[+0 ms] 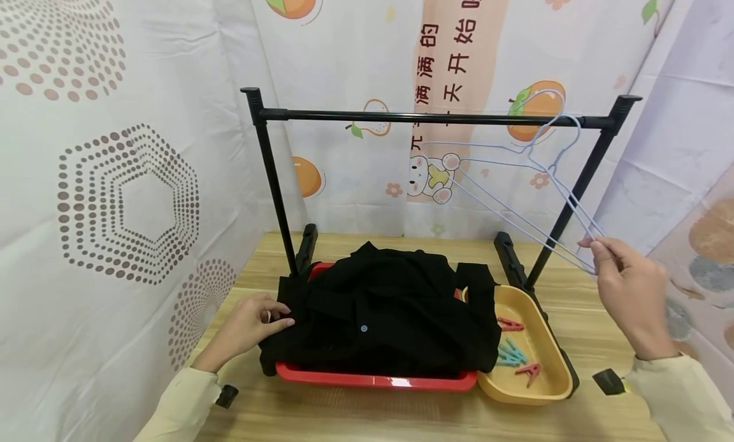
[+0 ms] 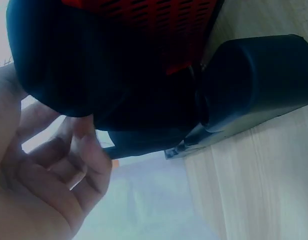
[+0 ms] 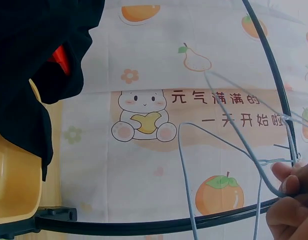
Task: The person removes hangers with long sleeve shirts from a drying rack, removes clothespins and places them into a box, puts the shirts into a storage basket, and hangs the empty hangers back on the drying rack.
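A black shirt (image 1: 395,308) with a small button lies heaped in a red basket (image 1: 378,381), its cloth spilling over the rim. At the heap's left end, my left hand (image 1: 255,324) pinches an edge of the cloth; the left wrist view has the dark fabric (image 2: 94,75) against the fingertips. Over on the right, my right hand (image 1: 627,289) holds two light blue wire hangers (image 1: 553,168) by their corners. Their hooks point up, in front of the rail's right end in the head view. Whether the hooks touch the rail I cannot tell.
A black clothes rack (image 1: 401,117) stands behind the basket, its feet on the wooden table (image 1: 413,423). Right of the basket sits a yellow tray (image 1: 553,388) with several red and blue clothes pegs (image 1: 513,353). Printed curtains (image 1: 367,60) enclose the back and sides.
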Action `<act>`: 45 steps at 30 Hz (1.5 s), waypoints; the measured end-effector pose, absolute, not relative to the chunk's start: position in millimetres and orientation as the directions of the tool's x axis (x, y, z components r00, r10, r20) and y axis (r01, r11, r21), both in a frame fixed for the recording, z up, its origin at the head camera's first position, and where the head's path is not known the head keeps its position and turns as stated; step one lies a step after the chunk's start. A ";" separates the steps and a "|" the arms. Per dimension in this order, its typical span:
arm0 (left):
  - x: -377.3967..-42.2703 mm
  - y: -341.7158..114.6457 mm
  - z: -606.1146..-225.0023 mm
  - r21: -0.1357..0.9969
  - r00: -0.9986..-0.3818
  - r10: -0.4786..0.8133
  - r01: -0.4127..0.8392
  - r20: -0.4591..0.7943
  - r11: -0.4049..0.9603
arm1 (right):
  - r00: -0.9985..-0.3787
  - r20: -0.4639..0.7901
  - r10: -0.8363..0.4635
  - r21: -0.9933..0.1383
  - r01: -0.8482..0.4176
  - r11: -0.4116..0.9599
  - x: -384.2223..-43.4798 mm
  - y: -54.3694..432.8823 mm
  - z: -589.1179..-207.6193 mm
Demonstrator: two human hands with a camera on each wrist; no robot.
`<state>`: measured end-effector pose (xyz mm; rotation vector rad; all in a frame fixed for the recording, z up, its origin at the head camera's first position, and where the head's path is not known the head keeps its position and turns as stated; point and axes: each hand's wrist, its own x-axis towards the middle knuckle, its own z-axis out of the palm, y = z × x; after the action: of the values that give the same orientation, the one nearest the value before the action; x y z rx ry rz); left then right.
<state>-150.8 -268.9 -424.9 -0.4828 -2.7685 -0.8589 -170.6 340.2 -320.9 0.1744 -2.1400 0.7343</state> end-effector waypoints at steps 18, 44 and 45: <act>-152.1 -271.5 -428.1 0.731 -0.980 0.162 0.027 -0.115 0.681 | -0.720 0.689 0.083 -0.431 -0.315 0.846 -171.2 347.2 -331.1; -154.1 -275.5 -434.4 0.789 -0.964 0.185 -0.037 -0.189 0.614 | -0.609 0.763 0.216 -0.505 -0.354 0.787 -167.6 332.9 -353.2; -154.1 -277.1 -433.9 0.787 -0.965 0.184 -0.035 -0.187 0.616 | -0.575 0.785 0.231 -0.504 -0.377 0.777 -166.0 329.3 -358.3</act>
<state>-154.1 -277.1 -433.9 -0.1426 -3.0436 -1.4926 -166.0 329.3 -358.3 0.1088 -2.0272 0.8152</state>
